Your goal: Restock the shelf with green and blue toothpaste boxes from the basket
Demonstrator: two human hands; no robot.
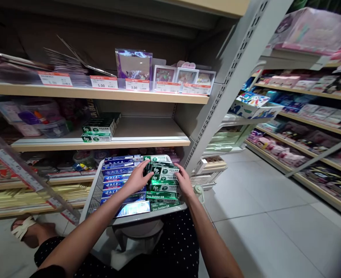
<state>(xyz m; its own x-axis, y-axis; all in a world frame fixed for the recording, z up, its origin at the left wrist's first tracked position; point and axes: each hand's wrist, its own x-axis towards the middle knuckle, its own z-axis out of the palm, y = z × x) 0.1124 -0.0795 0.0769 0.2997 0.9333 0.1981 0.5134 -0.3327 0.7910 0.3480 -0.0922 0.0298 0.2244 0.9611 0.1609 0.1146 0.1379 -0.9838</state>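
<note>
A grey plastic basket (94, 195) filled with toothpaste boxes is in front of me. Its left side holds blue boxes (111, 185); its right side has green and white boxes (164, 187). My left hand (137, 177) grips the left end of a dark green and white toothpaste box (164, 170) at the top of the right stack. At the other end of that box my right hand (184, 180) has its fingers pressed on it. Whether one box or more is between the hands I cannot tell. Matching boxes (97, 131) are stacked on the shelf ahead.
The middle shelf (150, 133) also bears clear plastic tubs (47, 119) at the left. Above it, a shelf with price labels (103, 82) carries flat packets and small boxes. A metal upright (222, 85) stands at the right, beside a tiled aisle floor (251, 200).
</note>
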